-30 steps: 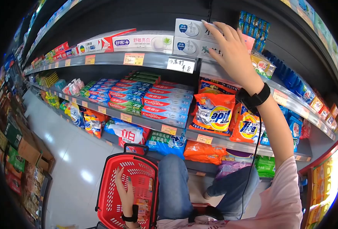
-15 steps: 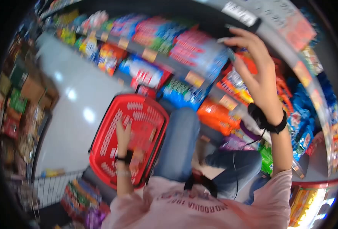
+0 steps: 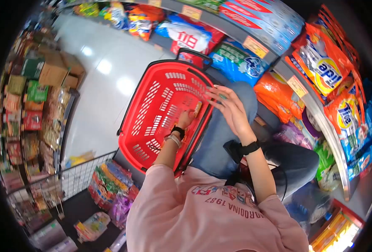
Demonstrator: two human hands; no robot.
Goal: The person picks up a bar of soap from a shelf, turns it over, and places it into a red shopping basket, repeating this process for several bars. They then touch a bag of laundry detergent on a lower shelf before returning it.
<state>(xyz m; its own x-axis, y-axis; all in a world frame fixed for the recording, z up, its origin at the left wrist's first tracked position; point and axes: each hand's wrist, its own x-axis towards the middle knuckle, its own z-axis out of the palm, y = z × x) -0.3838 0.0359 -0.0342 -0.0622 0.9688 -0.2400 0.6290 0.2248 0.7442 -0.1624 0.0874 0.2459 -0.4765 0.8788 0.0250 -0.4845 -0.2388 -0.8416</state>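
My left hand is down inside the red basket, its fingers curled at the lower end of a small yellowish packet. The packet lies near the basket's right side, and its details are too small to read. Over that side of the basket, by the rim, my right hand holds nothing, its fingers apart. The basket's black handle lies along its right edge, beside my bent leg. My left forearm partly hides the basket's lower end.
Orange Tide bags, a blue detergent bag and Colgate boxes fill the shelves ahead and right. Cardboard boxes and goods stand across the aisle floor at left. A wire rack is at lower left.
My right hand has come down from the shelf to the basket's right rim. My left hand has reached further across the basket to the small packet. The view has shifted, with the basket now higher and further right.
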